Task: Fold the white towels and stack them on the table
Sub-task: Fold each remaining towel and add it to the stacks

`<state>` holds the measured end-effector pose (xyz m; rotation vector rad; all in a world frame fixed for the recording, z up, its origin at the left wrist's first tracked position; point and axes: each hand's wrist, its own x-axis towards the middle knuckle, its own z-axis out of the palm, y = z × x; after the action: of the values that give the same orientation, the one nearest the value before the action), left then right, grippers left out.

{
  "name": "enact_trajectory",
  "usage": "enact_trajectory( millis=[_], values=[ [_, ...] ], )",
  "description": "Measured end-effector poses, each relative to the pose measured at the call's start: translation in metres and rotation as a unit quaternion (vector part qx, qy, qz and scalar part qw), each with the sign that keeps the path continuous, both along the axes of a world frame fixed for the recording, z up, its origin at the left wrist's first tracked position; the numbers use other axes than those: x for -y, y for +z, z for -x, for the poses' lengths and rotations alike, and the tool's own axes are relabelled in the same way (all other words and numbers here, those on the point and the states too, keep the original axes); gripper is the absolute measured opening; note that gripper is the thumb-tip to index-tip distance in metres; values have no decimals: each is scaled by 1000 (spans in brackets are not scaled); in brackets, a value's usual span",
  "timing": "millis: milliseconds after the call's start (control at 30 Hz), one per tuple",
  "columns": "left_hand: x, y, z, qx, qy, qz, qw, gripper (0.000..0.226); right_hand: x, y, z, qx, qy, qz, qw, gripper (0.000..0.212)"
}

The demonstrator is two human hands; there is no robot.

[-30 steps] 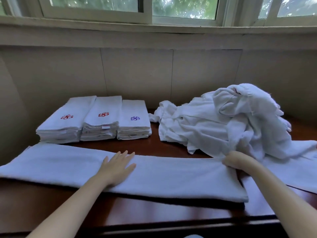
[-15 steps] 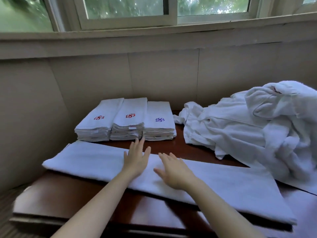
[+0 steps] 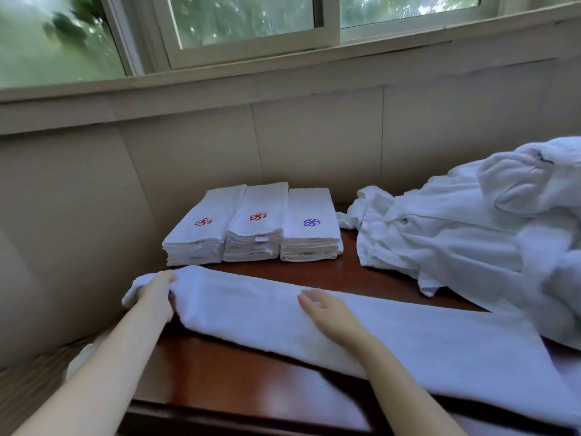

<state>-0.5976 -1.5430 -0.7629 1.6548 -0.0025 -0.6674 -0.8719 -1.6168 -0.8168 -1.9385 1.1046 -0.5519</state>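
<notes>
Long white terry towel (image 3: pixel 408 341), folded into a strip, across the front of the dark reddish wooden table (image 3: pixel 226 379). Soft, light, floppy; probably sags if lifted mid-span, so best gripped at the ends. Left hand (image 3: pixel 157 294) curled round its left end; right hand (image 3: pixel 330 313) flat, fingers straight, mid-strip.

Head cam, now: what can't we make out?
Head view only.
Left hand fingers: tucked under the towel end it grips.
Towel's right end: cut off by the frame edge.
Pile: towel count unclear, crumpled and cut off at right.
Stacks: layers too blurred to count.
</notes>
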Motion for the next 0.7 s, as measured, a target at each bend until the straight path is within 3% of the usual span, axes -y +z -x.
enact_trajectory(
  millis=[33,100,133,200,267,300,333,400,433,500,533,600,700],
  values=[
    [5,4,8,104,-51,-2,993,31,3,11,6,138,-41,-125,982,46],
    [8,14,36,276,-209,45,937,53,11,22,23,359,-93,-308,876,56],
    [5,22,55,303,-328,70,892,58,13,24,33,425,-92,-371,821,62],
    [-3,38,90,289,-567,27,771,56,13,25,50,471,-66,-437,764,72],
    [-10,47,116,282,-712,-77,639,42,7,25,61,469,-65,-460,751,75],
    [-11,48,125,296,-739,-114,594,36,5,24,63,445,-85,-444,773,62],
    [-13,50,132,321,-740,-131,576,32,4,25,66,389,-129,-394,822,41],
    [-14,52,140,362,-695,-124,608,28,4,25,73,238,-245,-253,905,6],
    [-14,53,141,359,-668,-109,643,27,4,24,79,189,-285,-188,921,13],
    [-13,51,142,332,-629,-81,699,27,0,29,95,199,-294,-115,928,29],
    [-12,48,145,329,-617,-79,710,27,-4,33,106,220,-281,-95,929,37],
    [-2,40,152,343,-595,-86,722,27,-12,43,132,282,-260,-71,921,54],
    [21,19,173,397,-561,-108,719,34,-17,46,172,254,-278,-38,926,42]
  ],
)
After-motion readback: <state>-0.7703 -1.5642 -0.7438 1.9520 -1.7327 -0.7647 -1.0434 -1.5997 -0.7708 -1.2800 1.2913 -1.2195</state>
